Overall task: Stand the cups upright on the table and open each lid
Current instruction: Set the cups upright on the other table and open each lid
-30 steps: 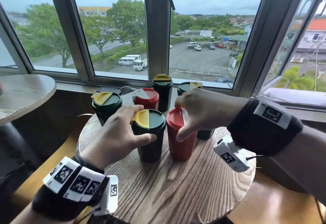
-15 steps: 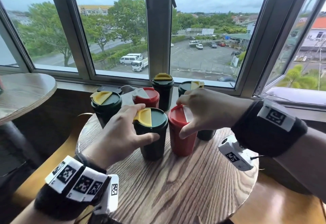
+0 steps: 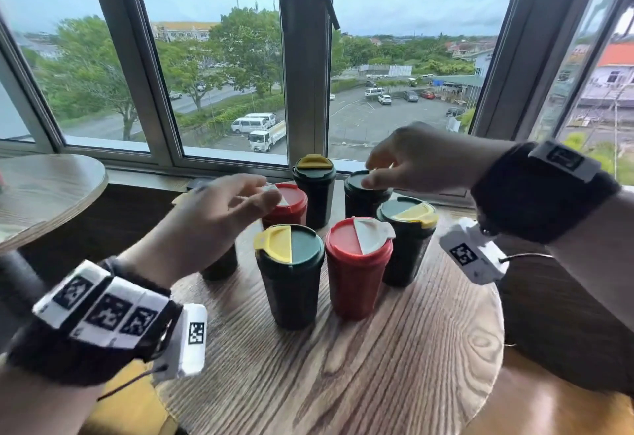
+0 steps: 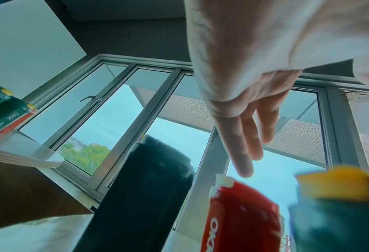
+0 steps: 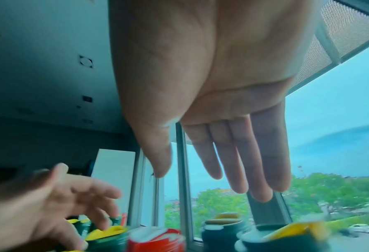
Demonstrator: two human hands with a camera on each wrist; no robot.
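Note:
Several lidded cups stand upright on the round wooden table (image 3: pixel 343 366). At the front are a green cup (image 3: pixel 290 283) with a yellow flap and a red cup (image 3: pixel 356 280) with a white flap. My left hand (image 3: pixel 264 191) hovers with straight fingers (image 4: pixel 243 145) over the back red cup (image 3: pixel 291 210) and hides most of a green cup (image 3: pixel 221 265) at the left. My right hand (image 3: pixel 372 172) reaches with straight fingers (image 5: pixel 237 162) onto the lid of the back right green cup (image 3: pixel 360 199). Neither hand holds anything.
Two further green cups with yellow flaps stand at the back middle (image 3: pixel 314 191) and the right (image 3: pixel 408 246). The window frame (image 3: pixel 302 91) rises right behind the cups. A second round table (image 3: pixel 44 194) stands to the left.
Both hands have let go of the two front cups and moved back, the left toward the back red cup, the right onto the back right green cup.

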